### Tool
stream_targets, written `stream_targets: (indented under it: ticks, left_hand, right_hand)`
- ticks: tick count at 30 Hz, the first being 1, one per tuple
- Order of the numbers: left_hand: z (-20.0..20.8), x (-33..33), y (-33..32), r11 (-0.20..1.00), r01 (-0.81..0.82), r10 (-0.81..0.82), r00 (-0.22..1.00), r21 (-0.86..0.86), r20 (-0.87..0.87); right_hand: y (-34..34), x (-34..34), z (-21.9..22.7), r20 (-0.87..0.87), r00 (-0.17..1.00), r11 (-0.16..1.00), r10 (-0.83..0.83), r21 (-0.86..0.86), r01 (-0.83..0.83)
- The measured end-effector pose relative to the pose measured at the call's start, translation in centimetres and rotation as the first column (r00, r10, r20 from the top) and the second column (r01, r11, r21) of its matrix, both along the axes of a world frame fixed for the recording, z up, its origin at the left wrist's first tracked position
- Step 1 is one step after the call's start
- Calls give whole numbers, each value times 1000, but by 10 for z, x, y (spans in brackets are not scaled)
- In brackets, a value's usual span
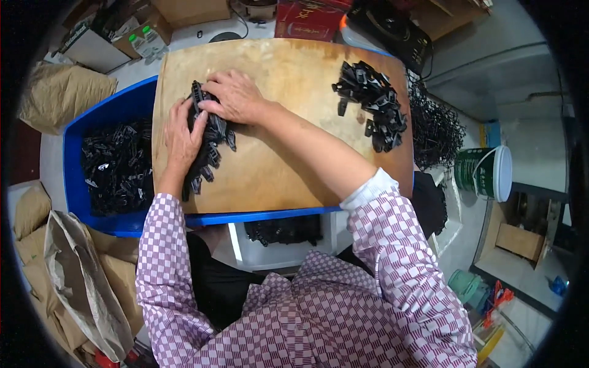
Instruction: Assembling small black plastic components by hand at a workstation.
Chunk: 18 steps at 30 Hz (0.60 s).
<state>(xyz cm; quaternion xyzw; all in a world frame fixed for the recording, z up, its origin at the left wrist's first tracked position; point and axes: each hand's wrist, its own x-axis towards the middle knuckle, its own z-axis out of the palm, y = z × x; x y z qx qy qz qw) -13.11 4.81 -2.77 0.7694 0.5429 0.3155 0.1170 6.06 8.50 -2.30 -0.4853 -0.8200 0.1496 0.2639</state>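
At the left, a blue tub holds a heap of black pieces, and beside it, on the wooden board, the left hand curves against the left side of a long pile of black plastic parts. The right hand bends over the pile's upper end, though I can't tell whether either hand has closed on a part. Farther right lies a second black pile, then a green-and-white bucket beyond the board.

Purple and white checks cover the person's sleeves. The plastic parts are black, the wooden board tan, the tub blue.
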Motion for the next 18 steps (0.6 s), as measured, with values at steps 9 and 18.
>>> stream_targets:
  ticks: [9, 18]
  left_hand:
    - [26, 10, -53, 994, 39, -43, 998, -99, -41]
    - [-18, -4, -125, 933, -358, 359, 933, -41, 14]
  right_hand:
    - [-46, 146, 25, 288, 923, 943, -256, 284, 173]
    - [-72, 220, 11, 489, 782, 922, -387, 180, 343]
